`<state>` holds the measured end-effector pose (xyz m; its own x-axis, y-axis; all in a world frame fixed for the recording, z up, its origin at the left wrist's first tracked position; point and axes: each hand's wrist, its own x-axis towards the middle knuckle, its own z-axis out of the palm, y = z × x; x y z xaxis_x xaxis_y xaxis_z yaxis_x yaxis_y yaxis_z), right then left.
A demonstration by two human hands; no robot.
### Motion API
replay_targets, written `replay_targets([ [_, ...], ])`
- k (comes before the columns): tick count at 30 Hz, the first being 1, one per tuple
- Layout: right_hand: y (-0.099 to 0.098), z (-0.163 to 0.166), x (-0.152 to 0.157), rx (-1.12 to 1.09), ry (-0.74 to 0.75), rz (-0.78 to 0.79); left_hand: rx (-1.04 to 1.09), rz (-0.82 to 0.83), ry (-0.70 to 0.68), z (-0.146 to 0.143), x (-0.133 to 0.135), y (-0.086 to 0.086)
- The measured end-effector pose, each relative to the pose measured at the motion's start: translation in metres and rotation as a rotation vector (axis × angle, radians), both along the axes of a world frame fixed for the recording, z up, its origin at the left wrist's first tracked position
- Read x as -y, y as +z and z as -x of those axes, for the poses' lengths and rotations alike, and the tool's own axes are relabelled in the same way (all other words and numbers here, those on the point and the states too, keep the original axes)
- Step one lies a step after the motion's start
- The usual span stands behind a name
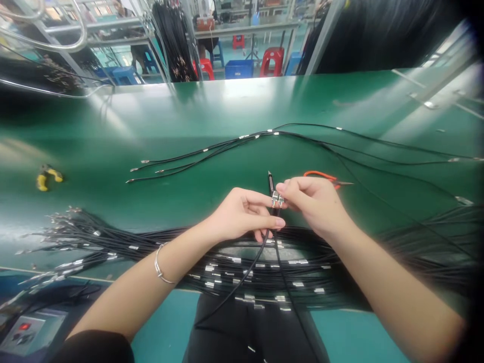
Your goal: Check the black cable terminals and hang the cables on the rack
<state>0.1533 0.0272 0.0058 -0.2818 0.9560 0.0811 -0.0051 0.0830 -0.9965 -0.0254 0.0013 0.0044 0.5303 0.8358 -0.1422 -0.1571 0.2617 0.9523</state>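
Observation:
My left hand (249, 214) is closed around the upper ends of two black cables (278, 252), thumb and fingers pressed on them. Bright metal connectors (277, 199) at the cable tips stand side by side above its thumb. From the other side, my right hand (317, 201) pinches at these connectors with thumb and index finger. The two cables hang from my hands toward my lap. Just beyond the connectors a black pen (270, 182) lies on the green table, its lower part hidden. Orange-handled scissors or snips (320, 174) lie partly behind my right hand.
A thick bundle of black cables (143, 237) with white labels runs along the near table edge. Several separate cables (227, 143) lie farther back on the green table (212, 108). Yellow-handled cutters (47, 177) are at left. Cables hang on racks beyond, near red stools (272, 60).

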Motion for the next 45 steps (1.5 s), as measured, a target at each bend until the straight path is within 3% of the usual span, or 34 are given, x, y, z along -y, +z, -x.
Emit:
replay_targets([
  [19,0.0053,0.0004,0.0024,0.036,-0.017,-0.047,-0.023,0.019,0.001,-0.0006,0.0036,0.0029],
  [30,-0.0019,0.0012,-0.0014,-0.044,0.145,0.335,0.019,0.135,-0.009,-0.0046,0.0082,0.0079],
  [45,0.001,0.0027,-0.0012,-0.081,0.194,0.412,0.047,0.164,0.006,-0.0045,0.0102,0.0084],
])
